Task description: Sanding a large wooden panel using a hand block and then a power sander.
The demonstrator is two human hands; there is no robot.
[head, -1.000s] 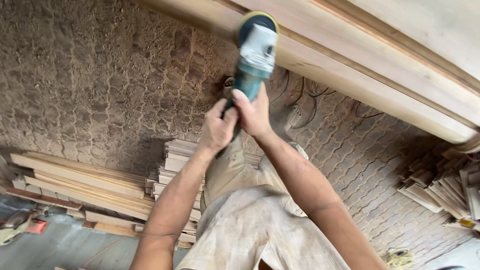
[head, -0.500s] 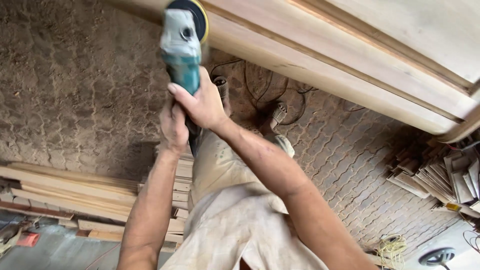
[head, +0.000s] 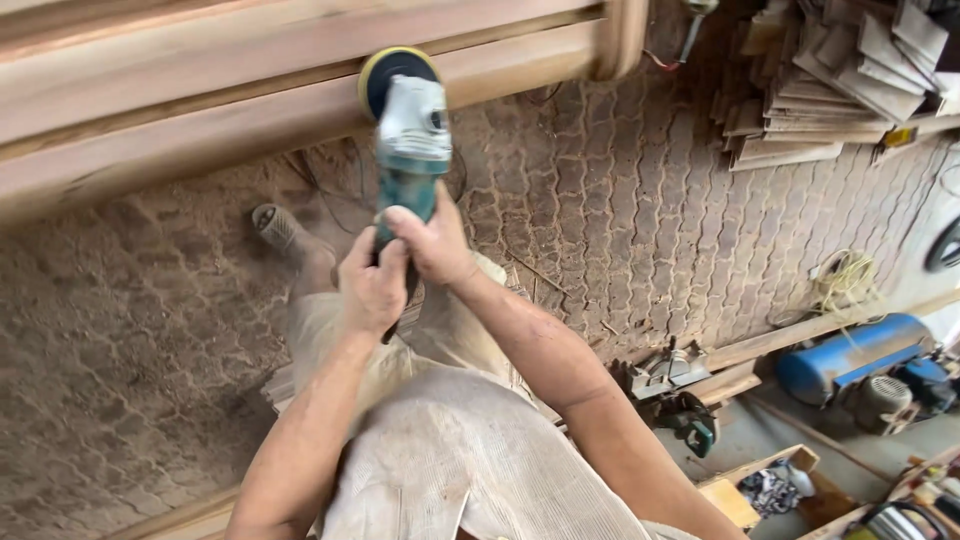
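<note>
I have both hands, left (head: 370, 290) and right (head: 432, 240), wrapped around the sander (head: 410, 135) for steadiness, its pad seemingly pressed to the wooden beam (head: 200, 110).

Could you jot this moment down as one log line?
both hands: left hand, right hand | grip: angle sander | disc on: wooden beam
</note>
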